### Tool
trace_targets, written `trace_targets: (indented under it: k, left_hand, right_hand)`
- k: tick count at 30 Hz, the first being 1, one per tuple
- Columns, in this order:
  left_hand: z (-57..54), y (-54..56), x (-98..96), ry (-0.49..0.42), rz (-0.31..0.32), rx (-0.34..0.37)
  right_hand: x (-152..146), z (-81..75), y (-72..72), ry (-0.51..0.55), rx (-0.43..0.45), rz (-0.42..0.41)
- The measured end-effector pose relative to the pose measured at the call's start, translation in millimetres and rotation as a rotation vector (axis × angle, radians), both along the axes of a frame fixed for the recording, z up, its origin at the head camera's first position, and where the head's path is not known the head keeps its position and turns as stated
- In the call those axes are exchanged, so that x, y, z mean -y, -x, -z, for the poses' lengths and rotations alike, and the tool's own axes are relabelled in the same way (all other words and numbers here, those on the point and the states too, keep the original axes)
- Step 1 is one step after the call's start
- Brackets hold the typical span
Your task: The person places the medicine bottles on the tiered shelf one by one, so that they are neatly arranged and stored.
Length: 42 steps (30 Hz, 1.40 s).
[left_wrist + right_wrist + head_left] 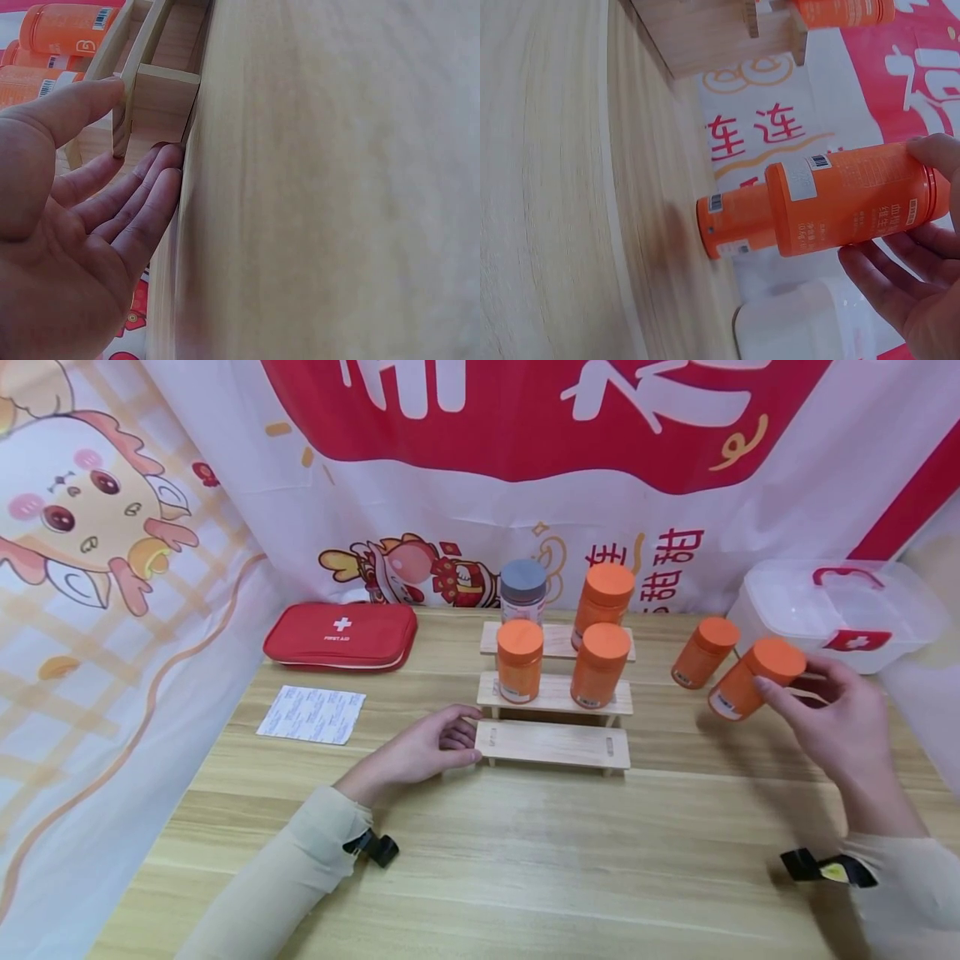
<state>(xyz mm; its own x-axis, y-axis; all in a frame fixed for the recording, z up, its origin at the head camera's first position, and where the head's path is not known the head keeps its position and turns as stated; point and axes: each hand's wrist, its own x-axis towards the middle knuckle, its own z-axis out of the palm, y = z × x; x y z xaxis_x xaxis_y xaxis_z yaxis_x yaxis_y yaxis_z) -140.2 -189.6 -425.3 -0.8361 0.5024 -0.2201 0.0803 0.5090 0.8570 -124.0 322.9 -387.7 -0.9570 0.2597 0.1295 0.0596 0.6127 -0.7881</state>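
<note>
My right hand [847, 710] grips an orange pill bottle [756, 681] near its lid, holding it tilted and off the table in the right wrist view. Just behind it another orange bottle [739, 221] stands on the table. With thumb and index finger, my left hand [431, 745] pinches the left end of the lowest shelf of a three-step wooden rack [551, 745]; the left wrist view shows the thumb [97, 97] on top of the board. Two orange bottles stand on the middle step. On the top step are an orange bottle [606, 593] and a grey-lidded bottle [523, 585].
At the back left lies a red first aid pouch [341, 639], with a white printed packet [311, 714] in front of it. A clear plastic box [832, 610] with a red handle stands at the back right. Printed cloth hangs behind the table.
</note>
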Motion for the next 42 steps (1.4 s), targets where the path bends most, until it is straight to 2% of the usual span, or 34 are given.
trace_targets:
  k: [6, 16, 32, 42]
  left_hand:
    - [-0.2, 0.3, 0.0, -0.001, 0.000, 0.002]
    - [1.4, 1.8, 0.4, -0.002, 0.000, 0.008]
    - [2.2, 2.1, 0.6, -0.004, 0.003, 0.002]
    - [3.4, 3.7, 1.0, 0.002, 0.005, 0.008]
  right_hand:
    - [13.1, -7.9, -7.1, -0.049, 0.003, -0.010]
    - [30.2, -17.2, -18.4, -0.007, -0.075, -0.098]
    - [54.2, -18.8, -26.4, -0.006, -0.132, -0.207]
    - [70.6, -23.2, -32.3, -0.039, -0.161, -0.284]
